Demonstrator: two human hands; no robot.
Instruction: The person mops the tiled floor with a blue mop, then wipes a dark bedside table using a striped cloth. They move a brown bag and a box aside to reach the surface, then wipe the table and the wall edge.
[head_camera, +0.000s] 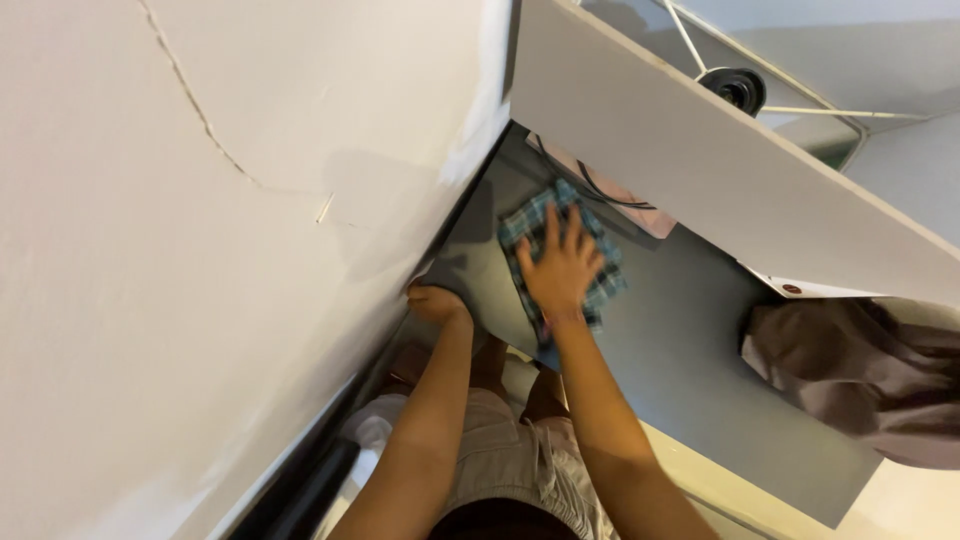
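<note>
Head view shows your grey table (690, 340) running diagonally along the wall. Your right hand (560, 268) lies flat, fingers spread, pressing a blue-green checked cloth (530, 222) beside the wall, its length along the table. Your left hand (436, 302) curls around the table edge.

Grey table (690, 370), blue checked cloth (530, 225) flat on it, brown fabric bundle (850, 370) at its far edge

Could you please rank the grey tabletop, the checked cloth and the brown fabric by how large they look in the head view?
1. grey tabletop
2. brown fabric, partly cut off by the frame
3. checked cloth, partly under the right hand
</note>
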